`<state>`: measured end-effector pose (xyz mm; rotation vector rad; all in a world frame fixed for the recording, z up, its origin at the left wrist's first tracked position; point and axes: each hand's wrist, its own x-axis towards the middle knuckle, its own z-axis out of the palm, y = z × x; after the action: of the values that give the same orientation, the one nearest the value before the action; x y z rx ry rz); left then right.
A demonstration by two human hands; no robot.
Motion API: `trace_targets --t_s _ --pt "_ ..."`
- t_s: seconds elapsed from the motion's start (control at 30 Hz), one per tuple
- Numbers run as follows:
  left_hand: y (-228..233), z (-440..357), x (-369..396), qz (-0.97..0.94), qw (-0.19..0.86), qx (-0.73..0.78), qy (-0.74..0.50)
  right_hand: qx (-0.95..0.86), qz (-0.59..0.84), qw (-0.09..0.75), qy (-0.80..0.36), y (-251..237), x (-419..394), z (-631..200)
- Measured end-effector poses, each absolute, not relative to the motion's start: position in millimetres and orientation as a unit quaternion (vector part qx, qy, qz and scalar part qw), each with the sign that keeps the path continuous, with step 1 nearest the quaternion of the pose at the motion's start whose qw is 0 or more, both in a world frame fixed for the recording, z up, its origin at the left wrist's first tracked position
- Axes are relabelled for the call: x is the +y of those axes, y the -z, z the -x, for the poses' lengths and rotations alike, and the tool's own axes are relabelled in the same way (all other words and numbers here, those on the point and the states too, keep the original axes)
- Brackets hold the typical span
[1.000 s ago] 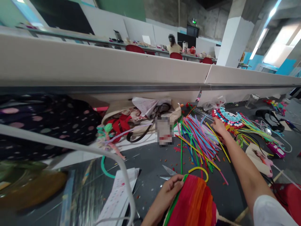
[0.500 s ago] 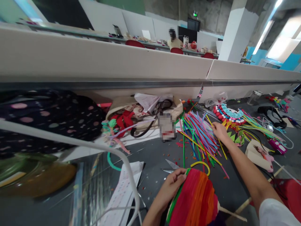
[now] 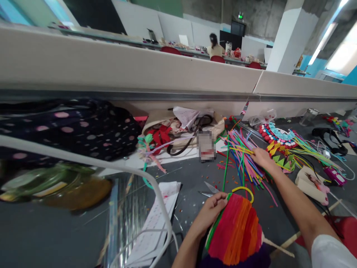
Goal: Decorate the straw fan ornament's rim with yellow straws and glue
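Observation:
My left hand (image 3: 213, 210) pinches the green edge of a striped craft piece (image 3: 237, 230) in pink, red and orange, with dark purple at its lower end. A curved yellow pipe cleaner (image 3: 245, 190) arcs above its top edge. My right hand (image 3: 262, 159) is closed on yellow pipe cleaners (image 3: 240, 149) that stick out leftward from the fingertips. It is over a loose heap of multicoloured pipe cleaners (image 3: 248, 167). Scissors (image 3: 210, 189) lie partly open just beyond my left hand, their handles out of sight.
A cream bag (image 3: 156, 119), a green glass bottle (image 3: 58, 186) and paper sheets (image 3: 157, 219) lie to the left. A white cable (image 3: 111, 160) crosses in front. A beaded collar piece (image 3: 279, 136) and a purple device (image 3: 334, 175) are at right. One person (image 3: 214, 48) sits beyond the low partition (image 3: 167, 74).
The view has shifted, moving the scene rightward. Yellow pipe cleaners in my right hand now point left across the heap instead of lying lengthwise along it. My left hand keeps its hold.

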<state>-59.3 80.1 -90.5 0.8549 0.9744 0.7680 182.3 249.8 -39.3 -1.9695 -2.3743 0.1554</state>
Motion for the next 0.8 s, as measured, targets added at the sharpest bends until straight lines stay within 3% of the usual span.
trace_targets --t_s 0.17,0.5,0.8 --pt "88.8 58.4 80.7 -0.397 0.723 0.446 -0.349 -0.737 0.674 0.031 -0.031 19.8 263.4 -214.7" --pt "86.9 59.0 78.5 -0.403 0.720 0.441 -0.354 -0.768 0.638 -0.003 -0.060 48.2 234.0 -151.2" --pt "90.9 58.3 80.8 -0.402 0.717 0.444 -0.356 -0.714 0.698 0.012 -0.047 35.0 273.2 -220.5"
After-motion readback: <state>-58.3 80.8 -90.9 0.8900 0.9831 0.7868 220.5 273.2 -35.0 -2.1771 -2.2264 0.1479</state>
